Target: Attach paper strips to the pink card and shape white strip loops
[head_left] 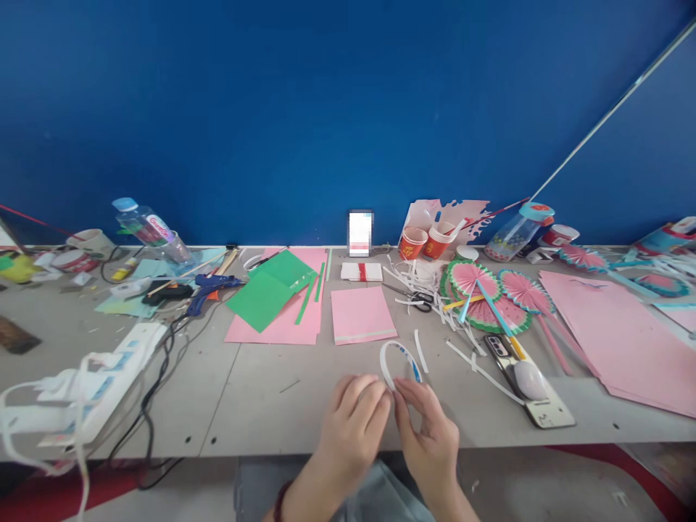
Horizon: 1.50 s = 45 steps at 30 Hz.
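Note:
Above the table's front edge, my left hand (356, 417) and my right hand (429, 428) are close together with fingers closed. Between them they hold a thin white ring with blue print on its inside, which looks like a narrow roll of tape (386, 359). The left fingertips pinch its near left side; the right thumb and fingers grip its near right side. Just beyond lies a square of pink paper (363, 312) with a pale strip along its near edge. A loose white strip (420, 351) rests right of the ring.
Green sheets (264, 301) lie on pink paper at left, near a blue glue gun (209, 290) and a power strip (117, 384) with cables. Rightward are scissors (423, 301), paper fans (473, 279), paper cups (413, 243), a phone (549, 413) under a mouse (530, 380), and pink sheets (625, 341).

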Tool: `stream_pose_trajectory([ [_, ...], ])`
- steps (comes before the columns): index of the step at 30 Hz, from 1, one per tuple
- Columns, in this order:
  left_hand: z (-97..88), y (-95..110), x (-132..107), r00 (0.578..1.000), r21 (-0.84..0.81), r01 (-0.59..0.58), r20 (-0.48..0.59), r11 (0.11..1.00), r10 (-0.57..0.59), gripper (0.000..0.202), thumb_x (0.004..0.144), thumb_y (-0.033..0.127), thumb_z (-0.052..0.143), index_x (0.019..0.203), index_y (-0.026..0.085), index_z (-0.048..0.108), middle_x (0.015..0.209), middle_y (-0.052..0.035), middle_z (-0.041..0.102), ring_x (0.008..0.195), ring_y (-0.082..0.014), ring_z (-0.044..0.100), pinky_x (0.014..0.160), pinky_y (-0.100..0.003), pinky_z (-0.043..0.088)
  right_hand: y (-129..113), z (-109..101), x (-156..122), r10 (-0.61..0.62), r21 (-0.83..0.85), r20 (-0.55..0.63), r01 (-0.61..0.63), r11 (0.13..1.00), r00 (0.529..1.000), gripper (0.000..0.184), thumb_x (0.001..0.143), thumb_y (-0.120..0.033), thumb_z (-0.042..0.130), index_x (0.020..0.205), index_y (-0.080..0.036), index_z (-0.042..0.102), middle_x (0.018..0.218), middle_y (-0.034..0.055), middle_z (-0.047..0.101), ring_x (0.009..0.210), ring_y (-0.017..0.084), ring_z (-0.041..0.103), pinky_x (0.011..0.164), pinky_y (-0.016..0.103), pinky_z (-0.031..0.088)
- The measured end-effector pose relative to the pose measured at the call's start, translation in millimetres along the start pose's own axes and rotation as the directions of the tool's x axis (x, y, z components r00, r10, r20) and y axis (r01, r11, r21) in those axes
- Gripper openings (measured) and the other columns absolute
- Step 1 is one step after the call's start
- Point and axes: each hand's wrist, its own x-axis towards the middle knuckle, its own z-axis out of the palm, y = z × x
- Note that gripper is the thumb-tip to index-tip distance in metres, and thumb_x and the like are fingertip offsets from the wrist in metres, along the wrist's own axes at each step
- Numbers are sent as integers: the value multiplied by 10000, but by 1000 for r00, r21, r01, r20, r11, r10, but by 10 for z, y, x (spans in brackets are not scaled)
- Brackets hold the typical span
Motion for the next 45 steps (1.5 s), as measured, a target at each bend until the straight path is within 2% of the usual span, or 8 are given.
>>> stream_pose_trajectory([
  [8,-39,44,-174,949,-95,-305,55,947,311,243,900,113,444,961,158,675,969,-50,690,1023,-147,566,980,-313,362,276,-174,186,288,51,-114,-284,958,951,248,815,-331,609,1004,-176,653,979,114,716,848,218,697,712,299,550],
  [12,-50,-59,-134,989,-245,150,31,958,-147,215,878,102,500,944,188,685,859,-55,663,857,-148,576,820,-289,456,466,-341,477,128,-217,-76,-142,966,989,232,851,-341,537,974,-208,682,970,88,707,885,218,664,781,328,501],
  [15,-47,-176,-66,896,-463,438,160,770,-413,179,872,152,532,918,191,700,790,-45,616,749,-130,572,697,-254,492,632,-344,548,-11,-389,-39,-5,921,999,258,855,-321,496,952,-209,707,853,83,685,793,211,631,731,327,482],
  [19,-10,-270,-59,709,-639,681,451,358,-543,187,832,279,596,897,153,719,807,-63,622,718,-132,582,677,-257,504,892,-276,489,28,-462,-40,-43,886,999,231,807,-300,512,893,-217,710,757,67,637,689,204,591,638,320,460],
  [29,89,-380,-59,360,-525,829,766,-195,-532,306,774,365,588,944,152,727,847,-74,682,774,-172,576,748,-303,458,1034,-255,561,83,-386,41,-61,920,996,113,705,-202,486,717,-210,598,743,55,621,725,214,559,680,340,447],
  [32,100,-417,11,366,-542,798,784,-264,-502,307,765,309,523,910,135,731,849,-84,687,776,-177,564,757,-311,435,806,-231,609,22,-292,19,-16,956,1000,119,742,-210,505,767,-203,621,841,78,631,832,233,573,775,380,445],
  [38,148,-483,150,444,-529,836,808,-147,-388,351,792,295,430,915,139,720,846,-72,668,766,-173,533,735,-306,410,361,-83,629,173,102,459,-246,964,871,178,793,-350,624,855,-189,667,814,43,679,692,168,599,643,279,490],
  [45,131,-540,252,461,-522,848,812,-94,-357,354,804,299,423,930,155,721,964,-80,688,930,-206,555,817,-328,408,304,50,641,29,145,304,-76,986,952,109,803,-303,633,772,-215,689,791,43,669,732,176,609,668,302,493],
])
